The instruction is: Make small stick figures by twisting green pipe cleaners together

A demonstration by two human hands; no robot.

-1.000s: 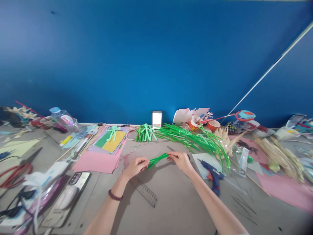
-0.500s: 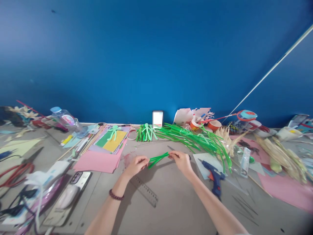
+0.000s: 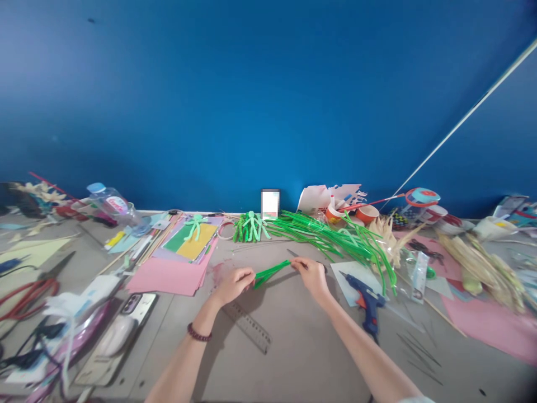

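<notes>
Several short green pipe cleaners [image 3: 272, 272] are stretched between my two hands above the table. My left hand [image 3: 235, 284] pinches their left end, and my right hand [image 3: 309, 275] pinches the right end, where they come together. Below my left hand lies a clear ruler [image 3: 250, 327]. Behind my hands, a pile of long green pipe cleaners [image 3: 327, 232] spreads to the right. Twisted green figures [image 3: 253, 226] stand beside the pile, and another pale green figure [image 3: 195, 228] rests on the coloured sheets.
A blue glue gun [image 3: 369, 305] lies right of my right arm. Pink paper [image 3: 168, 277], a phone [image 3: 115, 341] and red-handled scissors [image 3: 31, 296] are on the left. Paper cups [image 3: 367, 214] stand near the blue wall. Dried husks [image 3: 482, 268] lie at right.
The loose left ends of the green pipe cleaners have drawn closer together at my left hand. Both hands have otherwise barely moved.
</notes>
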